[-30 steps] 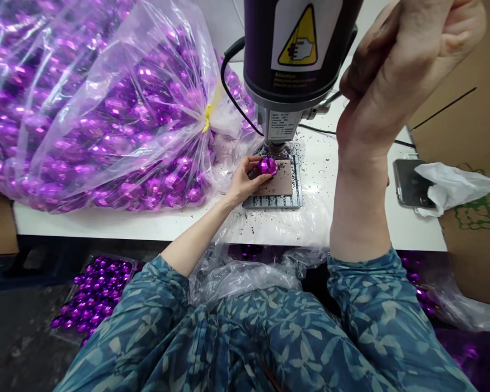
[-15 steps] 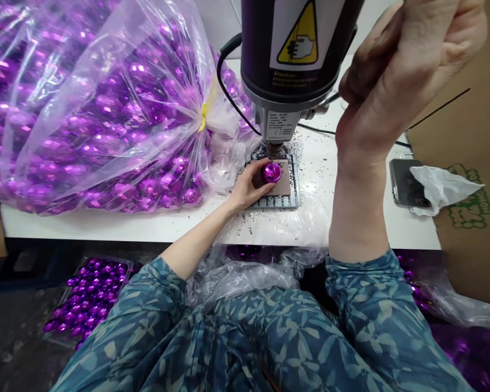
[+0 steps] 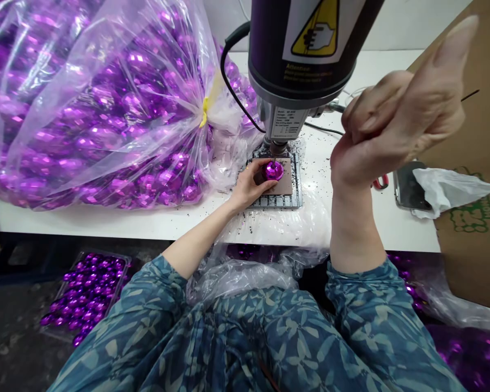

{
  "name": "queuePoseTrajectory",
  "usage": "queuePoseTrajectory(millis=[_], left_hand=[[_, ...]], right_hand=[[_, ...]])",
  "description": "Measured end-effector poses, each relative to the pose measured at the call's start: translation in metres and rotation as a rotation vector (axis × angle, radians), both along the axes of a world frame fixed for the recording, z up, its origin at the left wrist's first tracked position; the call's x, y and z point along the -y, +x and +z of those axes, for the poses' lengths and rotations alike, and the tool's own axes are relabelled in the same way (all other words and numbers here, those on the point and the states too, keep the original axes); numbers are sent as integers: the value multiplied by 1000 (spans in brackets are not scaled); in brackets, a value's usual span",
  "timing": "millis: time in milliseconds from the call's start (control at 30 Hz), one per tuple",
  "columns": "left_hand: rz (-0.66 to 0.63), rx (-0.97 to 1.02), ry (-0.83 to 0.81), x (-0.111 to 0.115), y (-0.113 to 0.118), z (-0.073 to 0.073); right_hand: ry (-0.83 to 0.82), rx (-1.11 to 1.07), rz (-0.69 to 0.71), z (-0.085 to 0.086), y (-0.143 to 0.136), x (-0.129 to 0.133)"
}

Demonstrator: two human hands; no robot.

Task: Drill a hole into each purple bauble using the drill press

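Note:
A shiny purple faceted ball (image 3: 274, 171) sits on a brown board (image 3: 285, 184) over the slotted metal base (image 3: 271, 202) of a small drill press (image 3: 302, 87). My left hand (image 3: 249, 185) grips the ball from the left, thumb in front and fingers behind. The drill's tip is right at the ball's top; whether it is inside the ball I cannot tell. To the right of the motor housing, my right hand (image 3: 396, 117) is closed around the drill press's lever, of which a short metal rod (image 3: 335, 107) shows. The lever's grip end is hidden by the fingers.
A big clear bag of purple balls (image 3: 106, 120), tied in yellow, fills the table's left. Dark shavings lie around the base. At right are a phone (image 3: 410, 188), crumpled tissue (image 3: 453, 188) and a cardboard box (image 3: 473, 261). A tray of balls (image 3: 90, 294) stands below left.
My right hand has come down and a little right with the lever, and the drill has lowered slightly. My left hand still holds the ball in place. The camera view has shifted a little.

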State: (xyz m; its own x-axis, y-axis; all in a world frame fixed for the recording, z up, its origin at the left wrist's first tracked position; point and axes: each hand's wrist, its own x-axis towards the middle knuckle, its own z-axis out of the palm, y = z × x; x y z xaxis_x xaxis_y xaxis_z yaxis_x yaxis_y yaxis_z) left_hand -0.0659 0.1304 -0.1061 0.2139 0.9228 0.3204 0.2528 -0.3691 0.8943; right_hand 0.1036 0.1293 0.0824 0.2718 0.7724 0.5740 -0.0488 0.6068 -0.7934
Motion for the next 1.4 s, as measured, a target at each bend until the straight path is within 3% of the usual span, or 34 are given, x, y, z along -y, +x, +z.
queuePoseTrajectory(millis=[200, 400, 467, 567, 700, 833, 933, 1000, 1033, 1100, 1167, 1233, 1267, 1367, 1400], left_hand=[[-5, 16, -8, 0, 0, -2], [-10, 23, -23, 1, 0, -2], [-13, 29, -28, 1, 1, -1], [-10, 32, -24, 1, 1, -2], [-12, 34, -15, 1, 2, -3], [-14, 35, -6, 2, 0, -2], [-12, 40, -5, 1, 0, -1], [-7, 36, -15, -1, 3, -2], [-2, 32, -19, -2, 4, -1], [33, 22, -3, 1, 6, 2], [107, -15, 54, 12, 4, 11], [108, -114, 106, 34, -6, 28], [33, -194, 103, 48, -13, 39], [-408, -502, -17, 87, -38, 73], [-497, -575, -51, 94, -46, 82]], right_hand=[[110, 43, -44, -14, 11, 17], [643, -169, -200, -26, -6, -15], [725, -221, -234, -31, -9, -27], [732, -237, -272, -39, -7, -34], [538, -268, -435, -56, -1, -28], [466, -233, -407, -65, -3, -16], [511, -239, -371, -44, -10, -11], [529, -249, -326, -17, -14, -12], [505, -240, -220, -1, -15, -15], [442, -232, -144, 27, -16, -22], [316, -309, -68, 46, -14, -31], [240, -330, -52, 54, -12, -37], [226, -311, -54, 55, -10, -38], [258, -243, -37, 50, -7, -40], [285, -253, -35, 48, -7, -41]])
